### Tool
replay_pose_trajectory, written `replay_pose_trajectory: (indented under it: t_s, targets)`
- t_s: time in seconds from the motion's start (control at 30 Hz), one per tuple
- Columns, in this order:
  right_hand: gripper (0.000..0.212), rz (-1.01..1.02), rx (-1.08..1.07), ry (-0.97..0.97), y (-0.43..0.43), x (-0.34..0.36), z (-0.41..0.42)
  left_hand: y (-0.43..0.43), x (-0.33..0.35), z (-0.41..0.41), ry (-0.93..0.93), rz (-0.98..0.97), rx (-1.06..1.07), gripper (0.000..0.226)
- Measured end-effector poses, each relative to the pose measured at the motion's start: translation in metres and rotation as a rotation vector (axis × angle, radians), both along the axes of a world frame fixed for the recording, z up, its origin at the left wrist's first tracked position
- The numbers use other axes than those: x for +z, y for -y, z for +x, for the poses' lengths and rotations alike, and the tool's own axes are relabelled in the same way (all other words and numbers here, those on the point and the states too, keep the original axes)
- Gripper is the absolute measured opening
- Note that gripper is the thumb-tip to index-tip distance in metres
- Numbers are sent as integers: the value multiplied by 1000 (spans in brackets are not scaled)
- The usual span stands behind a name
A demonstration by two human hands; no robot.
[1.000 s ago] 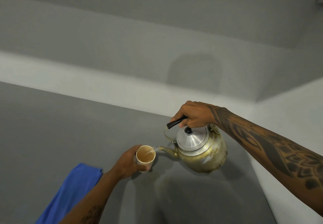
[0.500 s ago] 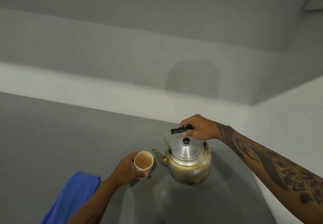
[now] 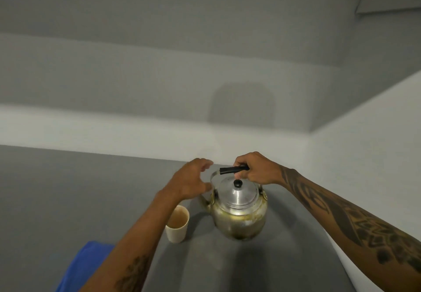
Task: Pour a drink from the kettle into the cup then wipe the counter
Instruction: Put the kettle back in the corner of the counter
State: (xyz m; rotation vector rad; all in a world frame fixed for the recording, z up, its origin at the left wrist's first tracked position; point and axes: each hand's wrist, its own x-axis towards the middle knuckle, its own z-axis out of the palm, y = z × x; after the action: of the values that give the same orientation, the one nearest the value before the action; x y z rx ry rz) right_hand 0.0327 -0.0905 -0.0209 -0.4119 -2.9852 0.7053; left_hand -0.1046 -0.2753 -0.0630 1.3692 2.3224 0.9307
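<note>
The kettle [image 3: 239,209] stood upright on the grey counter [image 3: 68,200], with the right hand [image 3: 256,169] closed around its black handle [image 3: 233,169]. The cup [image 3: 177,224], filled with a milky brown drink, sat free on the counter just left of the kettle. The left hand [image 3: 190,181] hovered open above the spout, holding nothing. Pouring looked finished. The step in hand seemed to be releasing the kettle. Next, a hand would need to reach the blue cloth [image 3: 84,266] at the near left edge and wipe the counter.

One head-worn view looks steeply down, close over the counter [image 3: 68,200].
</note>
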Motion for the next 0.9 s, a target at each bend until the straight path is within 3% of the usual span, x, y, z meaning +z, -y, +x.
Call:
replay_pose_trajectory:
  t_s: [0.17, 0.67, 0.9]
  targets:
    - [10, 15, -50, -32, -9, 4, 12, -77, 45, 29, -224, -267, -163, 19]
    - [9, 33, -211, -29, -117, 16, 51, -214, 66, 49, -171, -311, -316, 10]
    - [25, 52, -261, 21, -180, 7, 60, -285, 52, 59, -138, -301, -333, 18]
